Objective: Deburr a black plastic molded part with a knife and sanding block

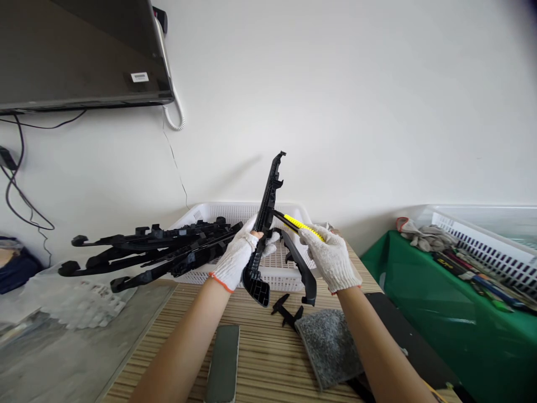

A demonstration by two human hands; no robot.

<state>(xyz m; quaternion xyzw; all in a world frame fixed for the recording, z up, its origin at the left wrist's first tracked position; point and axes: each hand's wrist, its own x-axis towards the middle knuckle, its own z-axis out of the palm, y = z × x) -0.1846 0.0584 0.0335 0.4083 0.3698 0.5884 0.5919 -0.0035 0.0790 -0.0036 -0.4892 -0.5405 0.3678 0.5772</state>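
Observation:
My left hand, in a white knit glove with an orange cuff, is closed around a long black plastic part. The part stands tilted upright, its ribbed, curved end pointing down. In my gloved right hand is a yellow-and-black utility knife. Its dark tip meets, or lies very close to, the middle of the part; exact contact is unclear. A second black curved piece shows between my hands, over the basket's front. Behind them, a white plastic basket has several similar black parts lying across its left side.
On the striped wooden table lie a grey-green block, a grey cloth and a black caliper. Gloves and several tools rest on a green-covered surface at right, beside another white basket. A screen hangs upper left.

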